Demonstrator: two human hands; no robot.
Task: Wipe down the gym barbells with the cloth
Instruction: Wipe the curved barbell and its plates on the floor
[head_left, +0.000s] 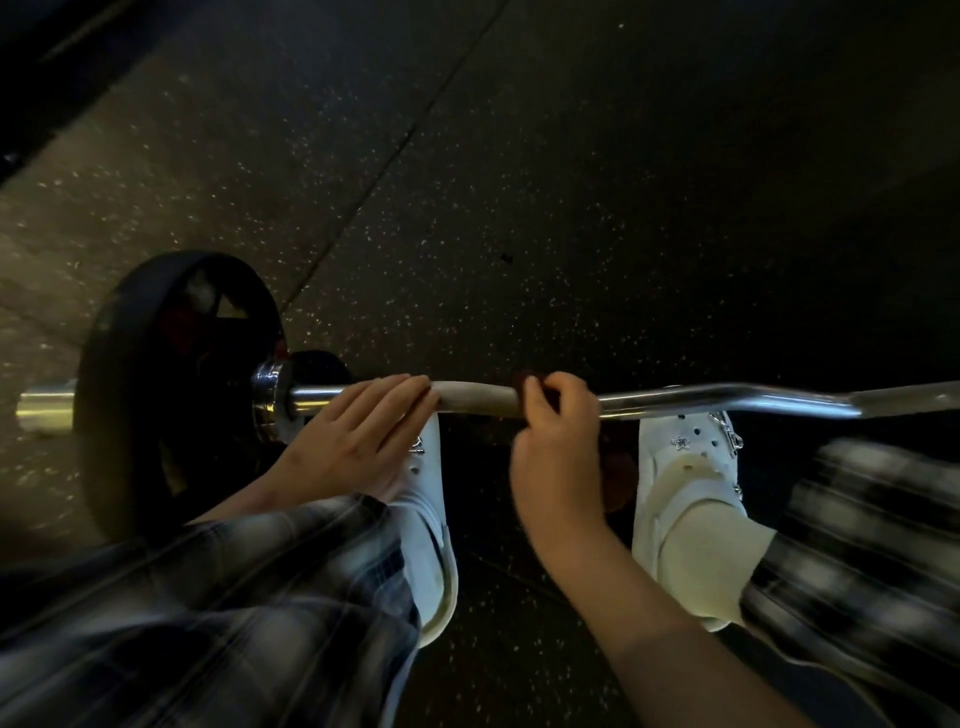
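Observation:
A chrome curl barbell (701, 399) lies across the dark floor in front of my feet, with a black weight plate (156, 395) on its left end. My left hand (353, 436) lies over the bar just right of the collar, fingers draped across it. My right hand (556, 457) grips a dark reddish-brown cloth (618, 483) wrapped around the bar's pale knurled section (478, 397). Part of the cloth hangs below the hand. The bar's right end runs out of view.
My two white clog shoes (428, 551) (685, 499) stand right behind the bar, below plaid trouser legs (208, 623). The black speckled rubber floor (519, 208) stretches ahead, crossed by a diagonal seam. A dark edge sits at the top left.

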